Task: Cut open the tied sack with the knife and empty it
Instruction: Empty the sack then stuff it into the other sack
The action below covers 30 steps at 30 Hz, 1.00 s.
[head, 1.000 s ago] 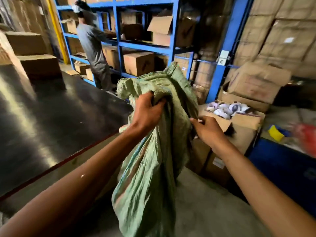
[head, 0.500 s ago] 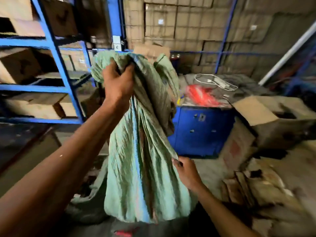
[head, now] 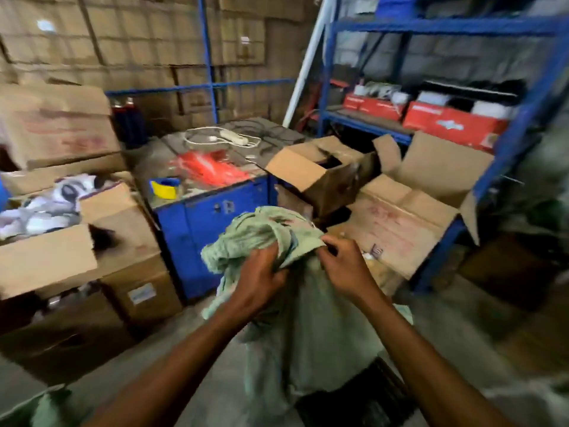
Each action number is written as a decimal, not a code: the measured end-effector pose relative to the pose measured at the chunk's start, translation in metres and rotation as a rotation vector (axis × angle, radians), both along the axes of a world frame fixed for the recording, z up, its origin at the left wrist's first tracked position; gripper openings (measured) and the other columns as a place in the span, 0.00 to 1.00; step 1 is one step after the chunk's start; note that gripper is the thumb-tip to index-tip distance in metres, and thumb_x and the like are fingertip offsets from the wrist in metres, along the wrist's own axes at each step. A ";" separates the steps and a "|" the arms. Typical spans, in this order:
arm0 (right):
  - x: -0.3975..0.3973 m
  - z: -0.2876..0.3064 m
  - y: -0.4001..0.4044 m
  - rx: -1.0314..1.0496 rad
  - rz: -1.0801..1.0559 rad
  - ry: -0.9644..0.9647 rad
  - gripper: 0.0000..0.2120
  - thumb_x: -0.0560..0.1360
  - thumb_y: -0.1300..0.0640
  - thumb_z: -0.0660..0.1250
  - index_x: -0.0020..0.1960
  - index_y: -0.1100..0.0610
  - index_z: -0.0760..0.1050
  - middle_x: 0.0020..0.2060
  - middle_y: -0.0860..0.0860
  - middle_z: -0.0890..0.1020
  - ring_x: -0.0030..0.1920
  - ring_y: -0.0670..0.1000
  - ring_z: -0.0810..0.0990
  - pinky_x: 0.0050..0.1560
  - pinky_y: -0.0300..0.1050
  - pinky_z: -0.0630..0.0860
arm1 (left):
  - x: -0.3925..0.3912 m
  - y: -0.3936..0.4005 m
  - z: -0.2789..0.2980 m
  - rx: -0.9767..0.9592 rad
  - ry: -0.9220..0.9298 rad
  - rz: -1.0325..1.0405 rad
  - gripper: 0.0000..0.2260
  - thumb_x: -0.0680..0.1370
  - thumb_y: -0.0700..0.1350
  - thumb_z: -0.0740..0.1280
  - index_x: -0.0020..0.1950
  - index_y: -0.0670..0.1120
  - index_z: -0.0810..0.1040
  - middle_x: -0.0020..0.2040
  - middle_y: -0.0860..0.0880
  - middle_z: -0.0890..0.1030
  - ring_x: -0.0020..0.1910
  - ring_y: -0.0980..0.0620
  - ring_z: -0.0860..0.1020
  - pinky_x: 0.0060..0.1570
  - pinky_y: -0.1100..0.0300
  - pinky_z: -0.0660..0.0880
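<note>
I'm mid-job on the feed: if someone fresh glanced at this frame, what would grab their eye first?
First, the crumpled pale green sack at centre, bunched at its top by the left hand and right hand. Behind it stands a blue cabinet with a bright red heap on top. No knife shows anywhere.

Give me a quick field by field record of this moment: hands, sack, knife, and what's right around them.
left hand: gripping bunched top of the sack
right hand: pinching the sack's upper edge
sack: green woven, limp, hanging towards the floor
knife: not visible
blue cabinet: behind the sack, red plastic and tape roll on top
open carton: right of the cabinet, flaps spread
</note>
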State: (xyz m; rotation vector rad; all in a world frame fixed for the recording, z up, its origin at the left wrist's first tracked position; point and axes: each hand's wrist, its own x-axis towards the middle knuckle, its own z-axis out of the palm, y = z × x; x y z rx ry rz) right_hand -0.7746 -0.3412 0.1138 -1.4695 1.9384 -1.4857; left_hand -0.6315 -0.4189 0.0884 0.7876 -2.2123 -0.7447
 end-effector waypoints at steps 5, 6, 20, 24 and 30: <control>-0.054 -0.042 0.083 0.248 -0.089 0.002 0.15 0.73 0.54 0.70 0.54 0.62 0.76 0.48 0.54 0.80 0.48 0.40 0.74 0.48 0.29 0.70 | -0.067 0.014 0.021 0.036 0.225 -0.098 0.13 0.70 0.40 0.64 0.52 0.42 0.82 0.45 0.48 0.81 0.47 0.53 0.78 0.46 0.64 0.69; -0.064 -0.062 0.105 0.317 -0.150 -0.010 0.22 0.72 0.53 0.71 0.63 0.60 0.72 0.57 0.52 0.77 0.56 0.40 0.73 0.56 0.28 0.69 | -0.078 0.019 0.022 0.072 0.254 -0.115 0.12 0.70 0.40 0.65 0.52 0.43 0.82 0.45 0.50 0.80 0.48 0.54 0.77 0.46 0.66 0.68; -0.080 -0.161 0.213 0.604 -0.622 0.161 0.09 0.75 0.61 0.63 0.52 0.62 0.78 0.47 0.59 0.84 0.50 0.61 0.81 0.48 0.50 0.73 | -0.121 -0.010 -0.011 0.201 0.195 -0.082 0.08 0.75 0.37 0.69 0.53 0.39 0.80 0.49 0.43 0.82 0.48 0.49 0.80 0.46 0.63 0.73; -0.076 -0.134 0.198 0.540 -0.465 0.221 0.05 0.74 0.62 0.65 0.45 0.60 0.79 0.38 0.56 0.84 0.41 0.57 0.82 0.40 0.50 0.74 | -0.130 -0.028 -0.069 0.241 -0.023 -0.096 0.14 0.74 0.37 0.69 0.60 0.37 0.78 0.57 0.38 0.81 0.57 0.42 0.79 0.55 0.57 0.72; -0.092 -0.088 0.189 0.617 -0.396 0.311 0.06 0.68 0.63 0.72 0.35 0.55 0.79 0.31 0.48 0.82 0.33 0.44 0.79 0.31 0.38 0.66 | -0.158 -0.033 -0.153 0.608 -0.200 -0.126 0.11 0.76 0.42 0.69 0.55 0.36 0.79 0.50 0.34 0.83 0.51 0.37 0.81 0.47 0.51 0.76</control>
